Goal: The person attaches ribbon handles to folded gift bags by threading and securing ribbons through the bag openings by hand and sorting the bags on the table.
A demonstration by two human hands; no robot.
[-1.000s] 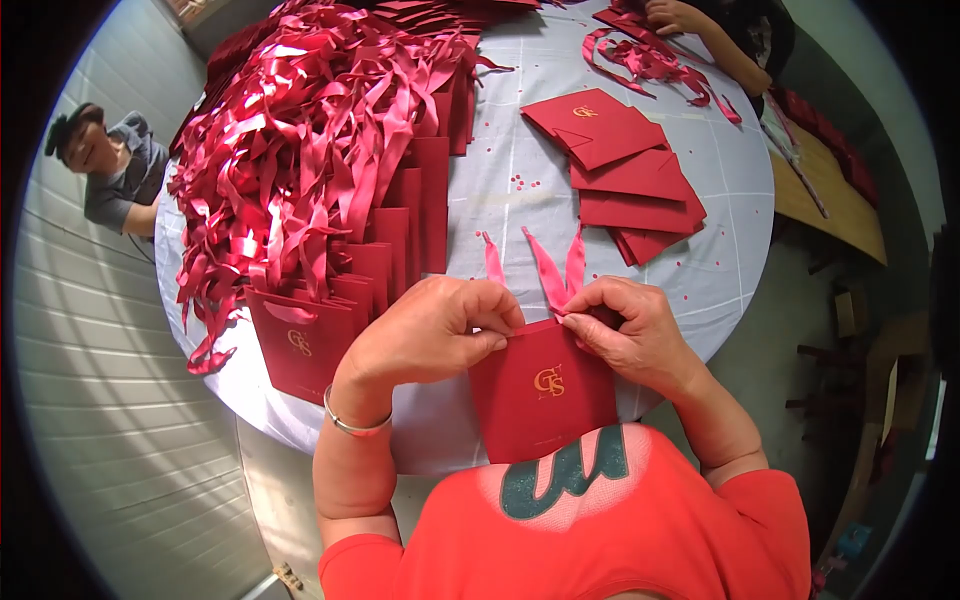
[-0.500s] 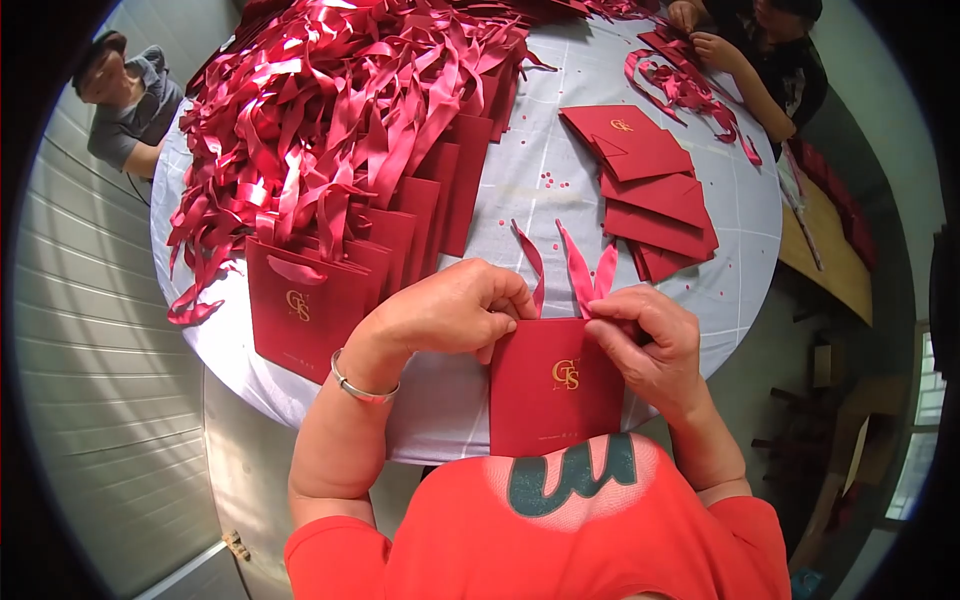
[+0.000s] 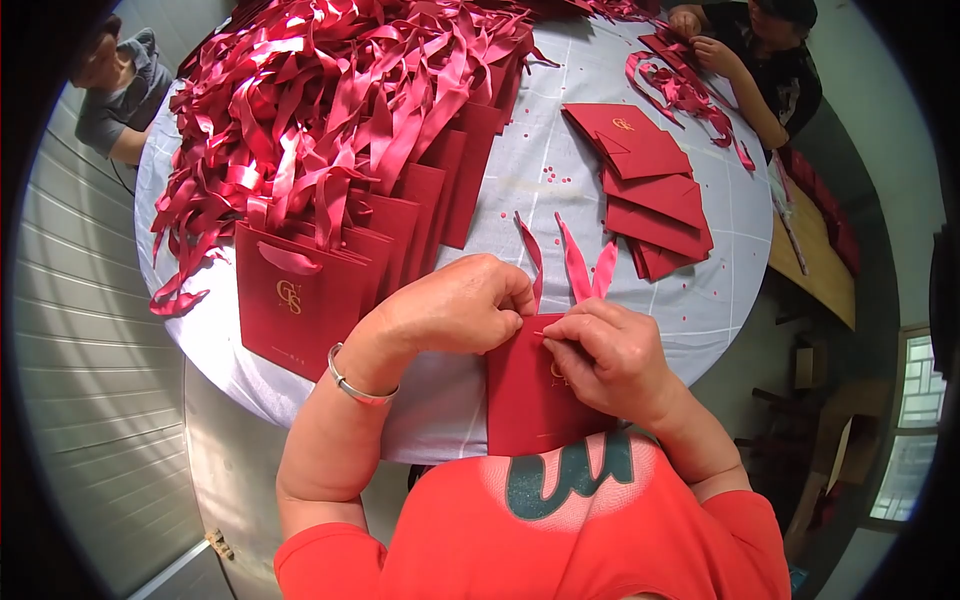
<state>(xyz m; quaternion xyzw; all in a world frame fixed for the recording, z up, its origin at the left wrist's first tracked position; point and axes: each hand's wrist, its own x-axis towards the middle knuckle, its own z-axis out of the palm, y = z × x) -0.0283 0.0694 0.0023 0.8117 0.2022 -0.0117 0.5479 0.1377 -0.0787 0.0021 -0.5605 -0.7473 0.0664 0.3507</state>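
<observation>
A red paper gift bag [image 3: 515, 400] with a gold logo stands against the front of my red shirt. My left hand [image 3: 465, 305], wearing a silver bangle, is closed on the bag's top left corner; its thumb is on the near side. My right hand [image 3: 610, 355] covers much of the logo and pinches what looks like a short end of ribbon at the upper front panel. Pink-red ribbon tails [image 3: 577, 265] rise behind the top edge, between and beyond my hands. Most of the ribbon inside the bag is hidden.
Left of me stand finished-looking red bags [image 3: 290, 310] in a row under a large heap of ribbons [image 3: 300, 120]. Flat red bags [image 3: 655, 210] lie fanned at the right. One person [image 3: 765, 70] handles red pieces at the far right; another person [image 3: 125, 95] is at the left.
My right hand has moved left from the bag's top right corner to its upper front, now covering part of the logo. My left hand stays at the top left corner.
</observation>
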